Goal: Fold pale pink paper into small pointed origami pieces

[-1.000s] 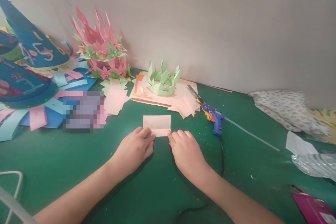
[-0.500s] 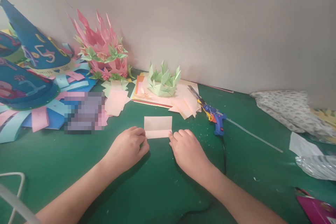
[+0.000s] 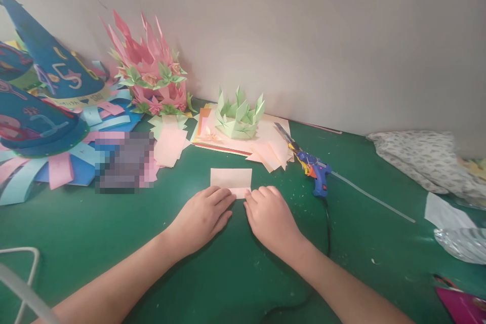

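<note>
A small pale pink sheet of paper (image 3: pixel 231 178) lies on the green table, with a strip folded along its near edge. My left hand (image 3: pixel 203 217) rests over the left part of that strip, fingers stretched out flat and the thumb apart. At the sheet's near right corner, my right hand (image 3: pixel 271 217) has its fingers curled, pinching the paper's edge. Part of the fold is hidden under the left fingers.
Beyond the sheet, a green paper crown (image 3: pixel 239 119) stands on stacked paper (image 3: pixel 279 131). A blue glue gun (image 3: pixel 321 177) with a glue stick and black cord lies right. Pink paper flowers (image 3: pixel 152 71), blue cone hats (image 3: pixel 56 61) and loose pink sheets (image 3: pixel 170 147) are left.
My left hand has moved right from the sheet's left edge onto the folded strip, its fingers straightening out. My right hand stays at the right corner.
</note>
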Available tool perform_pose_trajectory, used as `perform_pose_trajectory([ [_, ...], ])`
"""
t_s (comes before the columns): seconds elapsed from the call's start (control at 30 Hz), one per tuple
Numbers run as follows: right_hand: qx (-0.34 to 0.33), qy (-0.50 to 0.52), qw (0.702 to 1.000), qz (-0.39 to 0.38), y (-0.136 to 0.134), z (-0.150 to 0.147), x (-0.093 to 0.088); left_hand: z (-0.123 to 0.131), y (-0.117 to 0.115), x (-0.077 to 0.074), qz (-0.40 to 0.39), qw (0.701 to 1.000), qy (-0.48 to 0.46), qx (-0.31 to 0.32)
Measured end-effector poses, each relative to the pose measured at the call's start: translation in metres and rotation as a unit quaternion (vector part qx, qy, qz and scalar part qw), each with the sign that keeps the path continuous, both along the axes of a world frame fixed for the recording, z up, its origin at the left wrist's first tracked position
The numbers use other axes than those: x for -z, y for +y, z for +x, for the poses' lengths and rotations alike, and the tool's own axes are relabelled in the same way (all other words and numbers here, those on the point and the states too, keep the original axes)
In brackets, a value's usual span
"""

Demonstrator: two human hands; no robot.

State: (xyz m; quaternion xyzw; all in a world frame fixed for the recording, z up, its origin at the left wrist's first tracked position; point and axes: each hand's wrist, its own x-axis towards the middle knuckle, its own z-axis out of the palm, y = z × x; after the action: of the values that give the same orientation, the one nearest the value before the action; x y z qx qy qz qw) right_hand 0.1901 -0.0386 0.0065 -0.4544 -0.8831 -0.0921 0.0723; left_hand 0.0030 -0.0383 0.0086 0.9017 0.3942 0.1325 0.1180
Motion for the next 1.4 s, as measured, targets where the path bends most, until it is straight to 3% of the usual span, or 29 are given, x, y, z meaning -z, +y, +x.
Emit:
perform_pose_trajectory([
  [0.1, 0.035, 0.096, 0.995, -0.010, 0.010, 0.006, -0.002, 0.003, 0.001, 0.001, 0.000, 1.000, 0.029, 0.008],
  [0.23, 0.033, 0.175, 0.984, 0.006, 0.017, 0.008, 0.001, 0.003, 0.000, -0.001, -0.003, 0.999, 0.041, 0.020],
  [0.57, -0.003, 0.145, 0.988, -0.044, 0.017, 0.004, 0.012, 0.001, -0.006, 0.000, -0.001, 0.999, 0.007, 0.037],
  [0.97, -0.014, 0.205, 0.979, 0.010, 0.016, 0.005, 0.011, 0.000, -0.003, 0.004, 0.010, 0.999, -0.031, 0.033],
  [1.17, -0.068, 0.214, 0.974, -0.022, 0.013, 0.003, 0.015, -0.001, -0.006, 0.011, 0.001, 0.999, -0.027, 0.021],
  [1.4, -0.044, 0.205, 0.974, -0.091, 0.014, 0.000, 0.018, -0.001, -0.004, 0.006, 0.045, 0.999, -0.021, -0.003],
])
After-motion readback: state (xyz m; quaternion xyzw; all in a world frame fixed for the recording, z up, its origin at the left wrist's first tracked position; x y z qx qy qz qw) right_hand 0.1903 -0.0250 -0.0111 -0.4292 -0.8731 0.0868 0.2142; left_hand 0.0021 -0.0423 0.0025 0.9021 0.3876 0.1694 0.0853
